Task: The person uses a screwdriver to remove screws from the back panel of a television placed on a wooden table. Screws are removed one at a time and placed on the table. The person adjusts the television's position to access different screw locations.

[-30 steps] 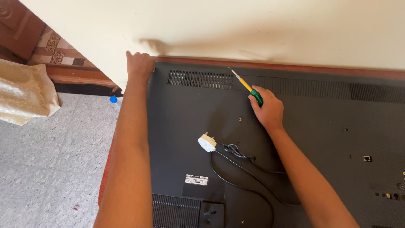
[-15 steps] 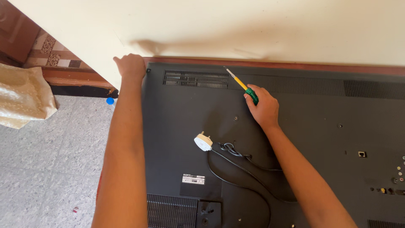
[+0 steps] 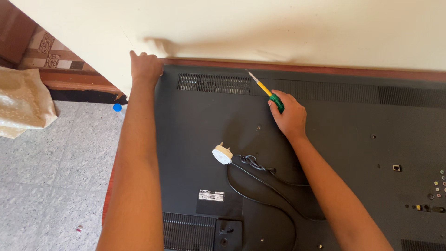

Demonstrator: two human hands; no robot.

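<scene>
A large black television (image 3: 204,125) lies face down, its back panel up. My left hand (image 3: 145,68) grips the panel's far left corner, next to the cream wall. My right hand (image 3: 289,116) rests on the panel and holds a screwdriver (image 3: 265,89) with a green and yellow handle, its tip pointing up and left toward the vent slots (image 3: 213,82). A white plug (image 3: 222,154) with a coiled black cable (image 3: 269,195) lies on the panel below my right hand.
A cream wall (image 3: 278,28) runs along the far edge. A grey speckled tile floor (image 3: 46,186) lies to the left, with a beige cloth (image 3: 23,102) and a small blue cap (image 3: 117,107). Ports sit at the panel's right edge (image 3: 436,186).
The view has drifted slightly. My left hand stays on the panel's corner and my right hand keeps the screwdriver in about the same place on the panel.
</scene>
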